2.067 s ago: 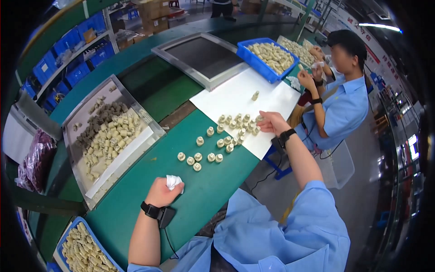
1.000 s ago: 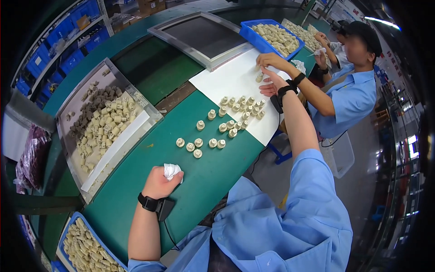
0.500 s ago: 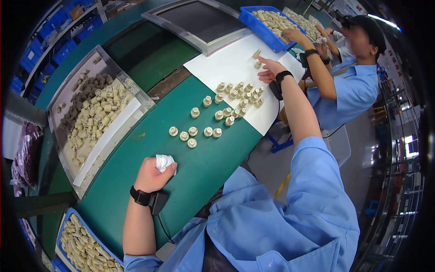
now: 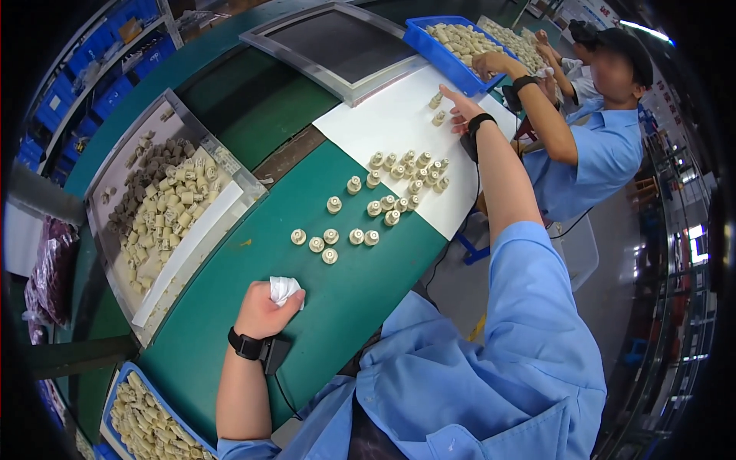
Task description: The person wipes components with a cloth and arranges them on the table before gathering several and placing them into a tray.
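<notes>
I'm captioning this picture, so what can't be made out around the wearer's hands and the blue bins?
All in the head view:
White cloth: partly hidden by the left hand.
Right hand: the angle hides whether it touches the nearest cream part.
Near blue bin: cut off by the lower edge.
Co-worker's hand, at the far blue bin: too small to tell its grip.

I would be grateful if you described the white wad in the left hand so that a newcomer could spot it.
Find the green tabletop to the right of the tray of loose pieces. At its near side, the left hand grips the white wad. It is crumpled, unlike the smooth cream parts standing beyond it.
</notes>
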Motion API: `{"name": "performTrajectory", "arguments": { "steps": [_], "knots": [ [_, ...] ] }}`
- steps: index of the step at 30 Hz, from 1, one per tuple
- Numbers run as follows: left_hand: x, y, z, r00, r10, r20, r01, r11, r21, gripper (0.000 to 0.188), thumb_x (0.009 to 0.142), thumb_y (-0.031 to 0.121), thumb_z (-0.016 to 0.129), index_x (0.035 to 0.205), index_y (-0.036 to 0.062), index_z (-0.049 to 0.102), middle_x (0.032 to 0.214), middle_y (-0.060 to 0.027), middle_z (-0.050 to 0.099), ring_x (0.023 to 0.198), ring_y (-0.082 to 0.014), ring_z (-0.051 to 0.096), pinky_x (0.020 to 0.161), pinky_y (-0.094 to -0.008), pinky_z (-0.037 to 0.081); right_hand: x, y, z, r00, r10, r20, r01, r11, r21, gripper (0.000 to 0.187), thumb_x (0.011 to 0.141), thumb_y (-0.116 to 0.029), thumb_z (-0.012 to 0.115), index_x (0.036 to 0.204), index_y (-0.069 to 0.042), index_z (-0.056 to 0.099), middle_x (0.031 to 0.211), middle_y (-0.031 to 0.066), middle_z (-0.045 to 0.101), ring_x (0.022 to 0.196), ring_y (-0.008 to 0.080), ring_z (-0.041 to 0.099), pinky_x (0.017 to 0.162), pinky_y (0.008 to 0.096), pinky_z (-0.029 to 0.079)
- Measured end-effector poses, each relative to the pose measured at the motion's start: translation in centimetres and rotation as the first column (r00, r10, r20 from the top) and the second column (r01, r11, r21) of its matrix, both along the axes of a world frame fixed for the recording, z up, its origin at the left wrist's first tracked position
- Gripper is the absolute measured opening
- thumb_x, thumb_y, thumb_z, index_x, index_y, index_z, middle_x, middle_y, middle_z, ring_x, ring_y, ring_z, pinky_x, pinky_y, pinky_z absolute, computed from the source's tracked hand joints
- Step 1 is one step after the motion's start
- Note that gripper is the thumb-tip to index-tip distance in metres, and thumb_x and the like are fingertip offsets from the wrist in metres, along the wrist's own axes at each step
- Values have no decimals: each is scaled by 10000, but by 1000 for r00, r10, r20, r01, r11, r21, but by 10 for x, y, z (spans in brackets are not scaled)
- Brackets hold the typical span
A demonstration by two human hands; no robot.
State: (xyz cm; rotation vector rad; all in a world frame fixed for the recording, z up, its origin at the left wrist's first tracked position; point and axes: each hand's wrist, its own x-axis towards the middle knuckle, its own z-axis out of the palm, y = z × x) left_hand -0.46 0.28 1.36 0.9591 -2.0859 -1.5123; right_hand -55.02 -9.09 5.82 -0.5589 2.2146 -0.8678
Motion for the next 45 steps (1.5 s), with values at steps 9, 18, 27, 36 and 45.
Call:
{"name": "performTrajectory", "arguments": {
  "steps": [9,18,27,36,45],
  "knots": [
    [-2,0,-1,999,-8,-46,8,1000,2,223,870,127,658,670,39,615,552,-57,543,484,-170,499,488,-307,386,-30,-33,-20,1000,21,-12,-21,1000,0,946,666,-701,744,1325,-64,511,1143,135,532,897,213,535,636,363,576],
    [-1,1,-3,999,-8,-44,7,1000,-19,216,864,116,659,664,47,614,544,-55,527,472,-178,490,478,-305,375,-27,-35,-21,995,28,-91,-21,997,74,900,661,-718,742,1226,-37,582,1098,118,543,804,194,554,566,324,577],
    [1,-1,-4,999,-29,24,29,1000,-5,194,859,124,674,700,25,623,609,-38,589,543,-125,529,527,-285,415,-21,-35,-21,988,48,-146,-39,997,67,930,648,-767,711,1118,26,591,973,98,555,653,186,557,528,295,537],
    [7,5,0,1000,8,23,-8,1000,8,198,864,137,677,712,25,619,602,-29,577,548,-108,512,526,-291,408,15,-33,-28,770,396,-501,-409,908,91,608,789,-549,706,1024,6,621,753,104,645,525,212,623,485,339,514],
    [4,4,-1,1000,24,1,-24,999,-48,210,882,189,651,739,36,625,611,-78,581,533,-180,521,544,-328,429,67,-17,22,669,511,-540,-650,755,-90,278,876,-267,648,1005,-22,627,802,137,685,763,279,677,729,357,542]
  ]
}}
